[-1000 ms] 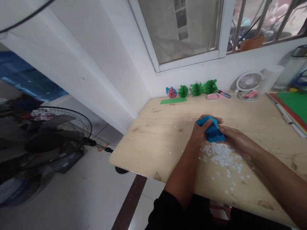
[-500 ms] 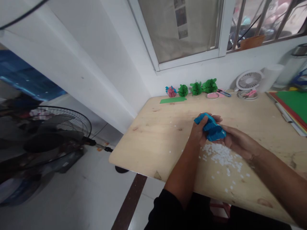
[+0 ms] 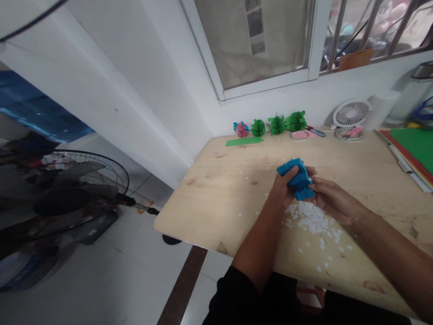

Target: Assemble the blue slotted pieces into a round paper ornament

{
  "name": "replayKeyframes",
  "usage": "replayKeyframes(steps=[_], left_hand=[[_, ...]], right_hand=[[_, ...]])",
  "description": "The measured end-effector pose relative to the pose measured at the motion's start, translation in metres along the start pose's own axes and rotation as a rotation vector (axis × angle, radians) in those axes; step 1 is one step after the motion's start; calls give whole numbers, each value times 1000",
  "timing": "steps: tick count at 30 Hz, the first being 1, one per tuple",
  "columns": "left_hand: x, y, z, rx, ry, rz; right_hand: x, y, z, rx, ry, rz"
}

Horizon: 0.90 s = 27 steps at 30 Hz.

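The bright-blue, layered, folded piece, which looks like paper point(image 3: 299, 179), is held above the pale wooden counter point(image 3: 209, 198), right of its middle and nearer the front edge than the back left corner; the left hand point(image 3: 283, 187) grasps it, thumb across the upper face and fingers behind, while the right hand point(image 3: 334, 196) has its fingers closed on the piece's right-hand edge (a tiny white fleck shows there, too small to identify).

Half a second ago the lower layers bulged out towards the right palm; now they stand more gathered, with a narrower lower end; this suggests the layers are being turned or sorted between the fingers, and that the work on this piece is unfinished.

The loose heap of small white scraps point(image 3: 313, 221) lies below the hands, trailing towards the front edge, apparently undisturbed; along the back edge stand the pink-and-blue paper figure point(image 3: 241, 129) and three green, ridged paper figures point(image 3: 277, 125), with a flat green strip point(image 3: 244, 141) just in front, by the back left corner; these too have kept their places.
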State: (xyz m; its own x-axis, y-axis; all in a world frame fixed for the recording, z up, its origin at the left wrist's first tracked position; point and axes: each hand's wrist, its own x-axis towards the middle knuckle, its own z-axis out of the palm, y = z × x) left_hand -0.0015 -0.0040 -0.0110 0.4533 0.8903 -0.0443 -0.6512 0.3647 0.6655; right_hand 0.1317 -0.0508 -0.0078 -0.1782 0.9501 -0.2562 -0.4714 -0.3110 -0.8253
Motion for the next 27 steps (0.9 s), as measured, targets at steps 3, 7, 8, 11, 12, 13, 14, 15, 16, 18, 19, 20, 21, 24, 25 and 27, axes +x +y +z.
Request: replayKeyframes(steps=[3,7,8,11,12,13,14,15,16,18,19,20,21,24,25,27], left_hand=[[1,-2,0,32,-4,-33],[5,-4,-2,60,24,-33],[7,-5,-2,61,38,-25],[8,-6,-1,78,53,6],[8,-6,0,86,47,11],[7,-5,2,95,40,18],[5,-5,3,107,37,24],[4,-5,4,120,35,35],[2,-5,6,135,47,63],[-1,-4,8,161,74,88],[-1,-4,8,167,99,96],[-2,-4,9,167,127,95],[-2,-4,8,161,156,92],[0,-7,6,160,232,80],[1,-9,5,173,251,82],[3,-14,4,216,287,94]], right_hand=[[2,-1,-1,-14,56,-29],[1,-6,2,-111,173,-88],[1,-7,3,-135,192,-95],[1,-7,2,-211,217,-119],[2,-7,1,-241,225,-136],[3,-6,-1,-278,233,-155],[4,-6,-3,-316,239,-171],[6,-5,-5,-347,237,-187],[7,-5,-6,-378,229,-197],[8,-4,-9,-420,211,-208],[9,-4,-9,-435,207,-211],[9,-4,-10,-446,207,-215],[10,-4,-10,-456,210,-217],[11,-4,-12,-486,221,-223],[12,-3,-13,-497,228,-225],[13,-2,-15,-521,241,-239]])
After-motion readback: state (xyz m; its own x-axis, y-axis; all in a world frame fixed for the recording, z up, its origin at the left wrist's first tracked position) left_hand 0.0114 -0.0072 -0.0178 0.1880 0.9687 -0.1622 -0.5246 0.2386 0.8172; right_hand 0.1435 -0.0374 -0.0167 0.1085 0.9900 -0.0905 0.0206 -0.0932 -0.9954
